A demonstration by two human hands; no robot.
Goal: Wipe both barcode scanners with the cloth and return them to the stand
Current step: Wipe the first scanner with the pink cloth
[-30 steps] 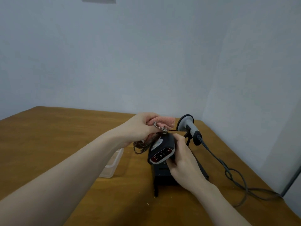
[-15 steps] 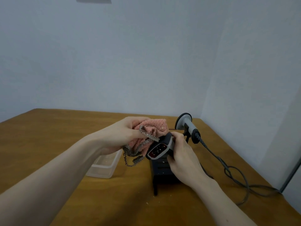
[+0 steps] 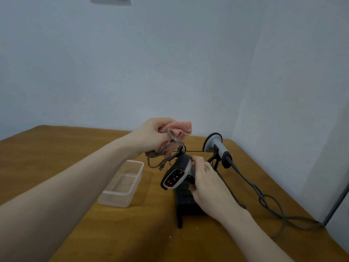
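Right hand (image 3: 205, 178) is wrapped round the dark scanner (image 3: 176, 173), fingers curled on its body, holding it just above the black stand (image 3: 187, 203). Red window faces the camera, probably so the face can be checked or wiped.

Left hand (image 3: 151, 138) is up and to the left, fingers bunched on the cloth (image 3: 177, 130). The cloth is pink with a grey checked edge hanging down, and it is clear of the scanner, not touching it. Looks like a pause between strokes or a regrip, so a clean fold meets the scanner.

Grey scanner (image 3: 215, 145) sits far right on a thin wire holder, head up and tilted. Its cable (image 3: 264, 197) loops over the table (image 3: 56, 152) to the right edge. I cannot tell whether it has been wiped.

Clear tub (image 3: 122, 183) sits left of the stand, near the left forearm, likely where the cloth lives.

Judgement: the dark scanner is partway through wiping and not yet back on the stand. Keeping it low over the stand makes the return short. The cable could snag if the grey scanner is lifted fast.
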